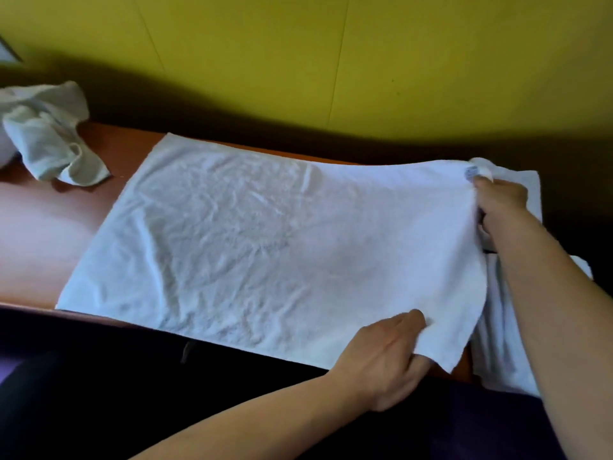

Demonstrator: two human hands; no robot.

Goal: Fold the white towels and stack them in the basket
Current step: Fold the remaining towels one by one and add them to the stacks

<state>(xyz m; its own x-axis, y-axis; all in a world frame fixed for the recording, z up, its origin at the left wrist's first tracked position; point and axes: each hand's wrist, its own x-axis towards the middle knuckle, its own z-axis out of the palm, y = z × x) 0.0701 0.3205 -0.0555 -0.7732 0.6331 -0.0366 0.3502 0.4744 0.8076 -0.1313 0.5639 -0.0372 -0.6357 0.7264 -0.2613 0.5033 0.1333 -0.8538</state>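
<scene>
A white towel (265, 240) lies spread and creased over a reddish-brown table (43, 224). My left hand (388, 356) pinches its near right corner at the table's front edge. My right hand (501, 204) grips the far right corner, where a small label shows. The right edge of the towel is lifted slightly off the table. More white cloth (504, 340) lies under and beyond that edge on the right. No basket is in view.
A crumpled white towel (49, 134) sits in a heap at the table's far left. A yellow-green wall (331, 61) rises right behind the table. Dark fabric (99, 393) fills the foreground below the front edge.
</scene>
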